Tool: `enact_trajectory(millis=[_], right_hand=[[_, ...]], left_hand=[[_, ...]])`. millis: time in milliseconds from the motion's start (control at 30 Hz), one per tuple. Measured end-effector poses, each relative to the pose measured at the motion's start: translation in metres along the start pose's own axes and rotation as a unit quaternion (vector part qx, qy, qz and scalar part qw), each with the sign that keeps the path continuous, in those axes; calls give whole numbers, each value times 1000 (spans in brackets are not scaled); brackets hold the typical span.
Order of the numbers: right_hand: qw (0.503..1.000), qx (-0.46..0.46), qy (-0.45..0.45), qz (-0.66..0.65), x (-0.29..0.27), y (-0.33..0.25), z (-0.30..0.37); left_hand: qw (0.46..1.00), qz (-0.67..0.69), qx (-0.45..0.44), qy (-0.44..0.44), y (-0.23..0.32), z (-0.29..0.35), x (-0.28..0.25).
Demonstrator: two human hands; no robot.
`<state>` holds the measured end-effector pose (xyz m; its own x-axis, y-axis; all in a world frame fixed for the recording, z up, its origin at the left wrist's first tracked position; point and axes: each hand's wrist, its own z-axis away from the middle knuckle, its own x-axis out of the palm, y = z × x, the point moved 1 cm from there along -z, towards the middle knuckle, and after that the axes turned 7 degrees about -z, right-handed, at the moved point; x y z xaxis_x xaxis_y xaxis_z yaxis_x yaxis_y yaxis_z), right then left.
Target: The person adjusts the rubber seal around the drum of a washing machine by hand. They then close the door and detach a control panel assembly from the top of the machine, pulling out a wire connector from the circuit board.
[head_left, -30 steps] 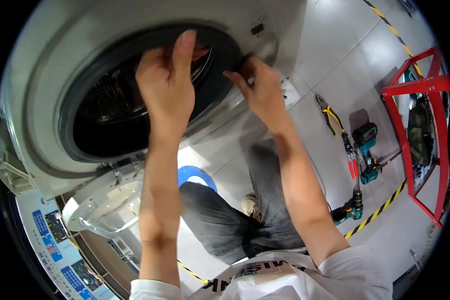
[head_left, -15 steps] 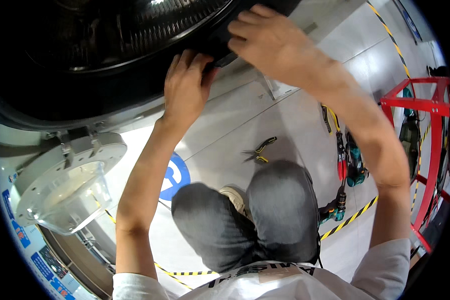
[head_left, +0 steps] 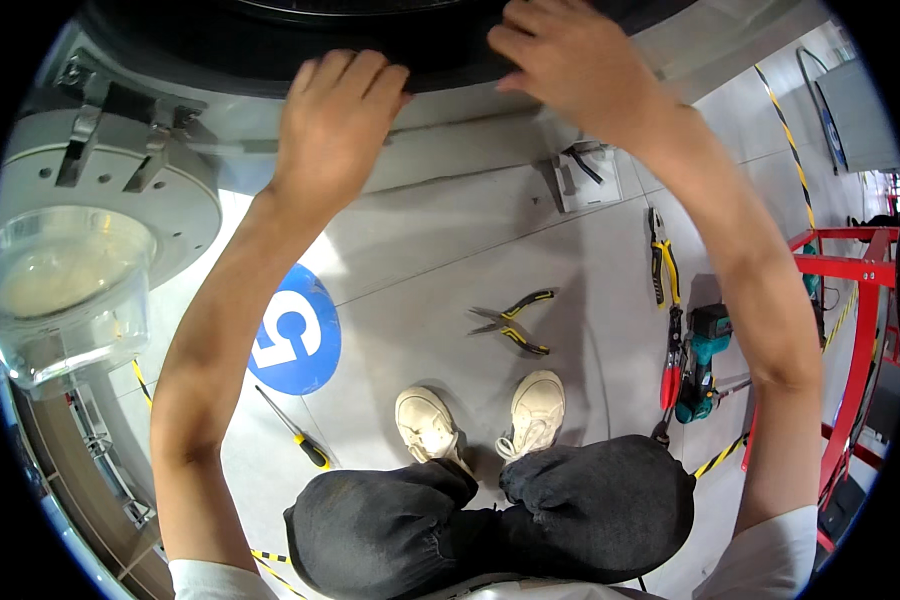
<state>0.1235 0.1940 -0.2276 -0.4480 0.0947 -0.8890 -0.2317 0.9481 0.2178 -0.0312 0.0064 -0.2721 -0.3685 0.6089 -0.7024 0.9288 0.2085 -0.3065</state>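
Two hands rest on the black rubber door gasket (head_left: pixel 445 65) of a front-loading washing machine at the top of the view. My left hand (head_left: pixel 338 120) is closed over the gasket's lower edge, its fingertips partly hidden. Further right, my right hand (head_left: pixel 582 72) has its fingers curled onto the same rim, thumb pointing left. The machine's door (head_left: pixel 192 205) hangs swung out at the left on metal hinges, its clear glass bowl (head_left: pixel 75 265) facing down. Below the hands, long-nose pliers (head_left: pixel 515 318) with black and yellow handles lie spread on the floor.
On the floor at right lie other pliers (head_left: pixel 660 265), a red-handled tool (head_left: pixel 673 375) and a teal cordless drill (head_left: pixel 708 350). A screwdriver (head_left: pixel 308 445) lies at left near a blue floor disc (head_left: pixel 315 360). A red metal frame (head_left: pixel 860 268) stands far right.
My view has shifted back, so the gasket sits higher and the shoes and screwdriver show. Left hand has moved left along the rim; both hands stay on the gasket.
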Motion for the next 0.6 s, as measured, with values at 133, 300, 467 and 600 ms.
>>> enact_trajectory(millis=[133, 300, 467, 600], right_hand=[[998, 18, 47, -29, 40, -2, -11], [996, 80, 17, -44, 37, -16, -24], [977, 75, 72, -188, 29, -49, -73], [963, 92, 75, -243, 36, -76, -115]], left_hand=[[997, -47, 4, -67, 0, 4, -4], [993, -79, -37, -85, 7, 13, -12], [959, 46, -258, 110, 32, 35, -35], [835, 194, -503, 109, 10, 55, -36]])
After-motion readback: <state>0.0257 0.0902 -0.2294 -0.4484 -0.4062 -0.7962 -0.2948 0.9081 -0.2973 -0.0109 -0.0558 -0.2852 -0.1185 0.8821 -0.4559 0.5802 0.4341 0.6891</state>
